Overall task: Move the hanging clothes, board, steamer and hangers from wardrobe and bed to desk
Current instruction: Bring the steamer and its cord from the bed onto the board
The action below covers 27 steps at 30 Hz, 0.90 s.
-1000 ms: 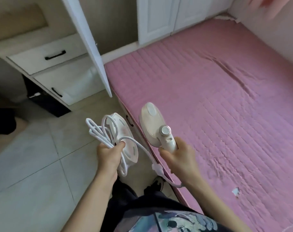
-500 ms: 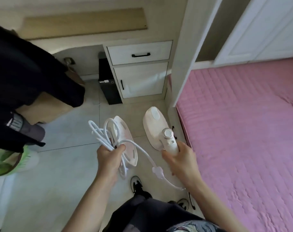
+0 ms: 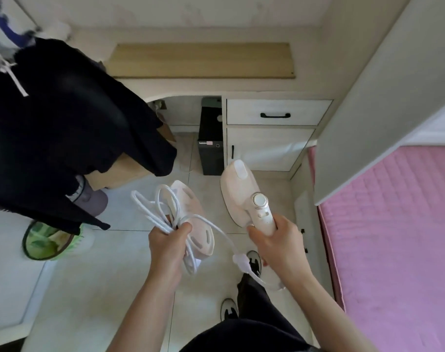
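1. Right hand [image 3: 276,246] is wrapped around the handle of the steamer [image 3: 244,196], head pointing to 12 o'clock, held above the floor.
2. Left hand [image 3: 166,246] is clenched on the coiled white cord [image 3: 158,212] plus a pale pink pad-like piece [image 3: 198,224], likely the steamer's accessory; can't tell exactly what. Cord runs on to the plug [image 3: 241,260], dangling between the hands.
3. Hands are apart, side by side, left at 9 o'clock of the right.
4. Change: a second ago the view was mostly the pink bed [image 3: 394,237]; now the bed sits at 3 o'clock and the desk [image 3: 191,85] is dead ahead at 12. The grips are the same. So the person has turned from bed to desk.
5. The wooden board [image 3: 201,60] already lies on the desktop. Dark clothes [image 3: 64,128] hang at 9–10 o'clock, over what looks like a chair.
6. Read: the steamer is mid-carry, off the bed, not yet on the desk. Next: step forward and set it down near the board; watch the loose plug for snagging.
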Each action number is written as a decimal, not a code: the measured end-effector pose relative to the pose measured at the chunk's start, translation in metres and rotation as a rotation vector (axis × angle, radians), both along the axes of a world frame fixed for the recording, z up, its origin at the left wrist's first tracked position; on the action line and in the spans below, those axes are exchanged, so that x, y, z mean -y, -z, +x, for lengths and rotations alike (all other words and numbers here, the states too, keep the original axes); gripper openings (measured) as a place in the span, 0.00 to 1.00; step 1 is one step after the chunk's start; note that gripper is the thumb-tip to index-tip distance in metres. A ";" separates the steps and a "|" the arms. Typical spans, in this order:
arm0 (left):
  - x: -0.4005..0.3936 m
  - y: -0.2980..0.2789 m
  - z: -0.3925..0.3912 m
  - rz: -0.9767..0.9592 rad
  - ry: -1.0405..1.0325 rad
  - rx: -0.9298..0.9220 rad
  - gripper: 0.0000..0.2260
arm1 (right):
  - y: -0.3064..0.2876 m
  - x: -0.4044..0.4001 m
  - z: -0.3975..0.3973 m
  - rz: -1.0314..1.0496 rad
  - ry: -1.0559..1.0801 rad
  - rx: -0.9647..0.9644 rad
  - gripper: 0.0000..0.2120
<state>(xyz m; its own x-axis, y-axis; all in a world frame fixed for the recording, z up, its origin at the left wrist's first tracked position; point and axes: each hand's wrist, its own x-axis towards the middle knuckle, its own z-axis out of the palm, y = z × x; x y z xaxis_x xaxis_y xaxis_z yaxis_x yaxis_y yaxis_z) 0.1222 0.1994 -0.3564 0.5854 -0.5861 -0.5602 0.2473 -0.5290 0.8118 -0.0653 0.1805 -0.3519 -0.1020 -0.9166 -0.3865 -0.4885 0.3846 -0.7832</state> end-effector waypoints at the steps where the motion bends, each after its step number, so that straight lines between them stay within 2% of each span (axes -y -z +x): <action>1: 0.012 0.000 0.003 -0.001 -0.007 -0.006 0.06 | 0.001 0.013 0.003 -0.010 -0.004 -0.011 0.13; 13: 0.198 -0.014 0.007 -0.082 -0.059 -0.010 0.08 | -0.013 0.216 0.016 -0.050 -0.052 -0.063 0.11; 19: 0.286 -0.019 0.010 -0.111 -0.038 -0.012 0.15 | -0.021 0.300 0.018 -0.035 -0.060 -0.029 0.08; 27: 0.382 -0.014 0.029 -0.085 0.065 0.046 0.06 | -0.011 0.387 0.026 -0.014 -0.021 -0.006 0.09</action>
<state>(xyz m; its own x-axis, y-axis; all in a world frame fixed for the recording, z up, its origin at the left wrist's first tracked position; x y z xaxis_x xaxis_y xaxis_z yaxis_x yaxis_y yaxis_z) 0.1517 -0.1829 -0.3429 0.5688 -0.6679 -0.4800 0.1760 -0.4712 0.8643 -0.0390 -0.2061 -0.3412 -0.0852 -0.9240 -0.3728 -0.5008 0.3631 -0.7857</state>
